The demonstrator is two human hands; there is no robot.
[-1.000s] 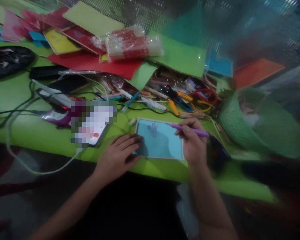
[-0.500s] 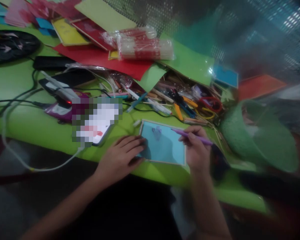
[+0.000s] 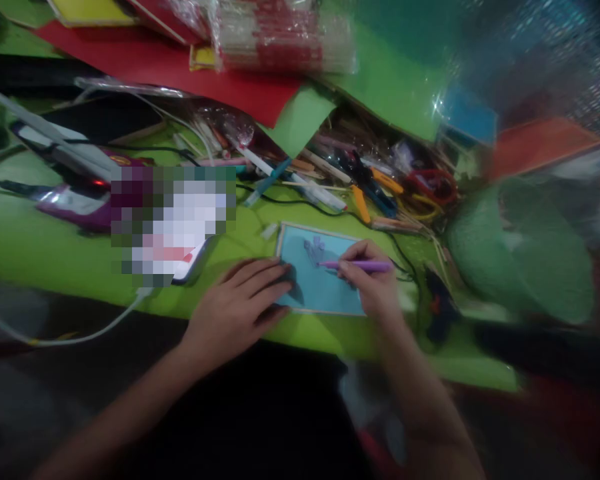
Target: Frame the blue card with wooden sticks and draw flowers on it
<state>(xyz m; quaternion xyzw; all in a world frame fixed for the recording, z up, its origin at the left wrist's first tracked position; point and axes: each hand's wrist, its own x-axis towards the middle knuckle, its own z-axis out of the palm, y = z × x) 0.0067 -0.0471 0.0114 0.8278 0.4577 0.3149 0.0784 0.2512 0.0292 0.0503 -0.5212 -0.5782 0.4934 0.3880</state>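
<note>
A small light-blue card (image 3: pixel 316 280) with a pale border lies near the front edge of the lime-green table (image 3: pixel 40 247). My left hand (image 3: pixel 240 303) lies flat with fingers stretched, its fingertips pressing the card's left edge. My right hand (image 3: pixel 373 283) is closed round a purple pen (image 3: pixel 357 265), whose tip touches the card just below a small purple drawing (image 3: pixel 314 248) near the top of the card.
A heap of pens, sticks and scissors (image 3: pixel 360 187) lies behind the card. Coloured paper sheets (image 3: pixel 180 73) and a plastic-wrapped packet (image 3: pixel 280 33) cover the back. A phone (image 3: pixel 170 233) and cables sit left; a green woven basket (image 3: pixel 520 253) stands right. A dark glue gun (image 3: pixel 437 307) lies beside my right hand.
The view has dropped and closed in. My right hand has moved left, bringing the pen tip onto the card by the drawing. My left hand stays on the card's edge.
</note>
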